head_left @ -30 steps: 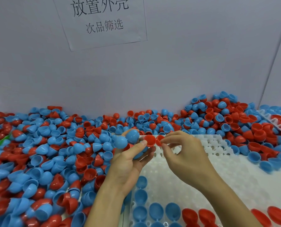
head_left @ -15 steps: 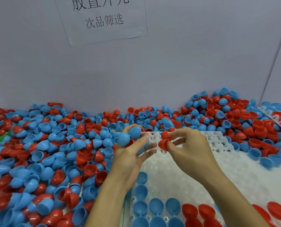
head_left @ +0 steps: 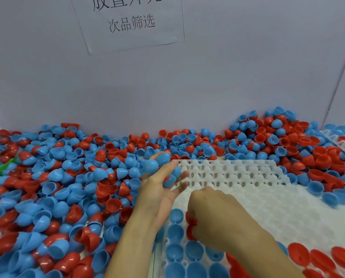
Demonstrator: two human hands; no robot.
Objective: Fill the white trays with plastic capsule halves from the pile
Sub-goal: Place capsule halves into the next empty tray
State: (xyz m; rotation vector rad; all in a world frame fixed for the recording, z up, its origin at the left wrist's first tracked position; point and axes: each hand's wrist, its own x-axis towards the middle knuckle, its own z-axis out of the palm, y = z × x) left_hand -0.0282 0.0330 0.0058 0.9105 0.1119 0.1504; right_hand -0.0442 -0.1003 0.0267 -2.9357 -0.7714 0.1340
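The pile of red and blue halves covers the bench on the left and far side. The left hand cups a stock of blue halves ready to feed. The right hand pinches red halves, lowering them into the near wells of the white tray, beside blue ones already seated.

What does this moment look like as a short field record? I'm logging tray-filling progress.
left hand: holds several blue halves, raised over the tray's left edge
right hand: down on the tray, fingers curled on a red half
white tray: near rows hold blue and red halves, far cells empty
pile: mixed red and blue, left of and behind the tray
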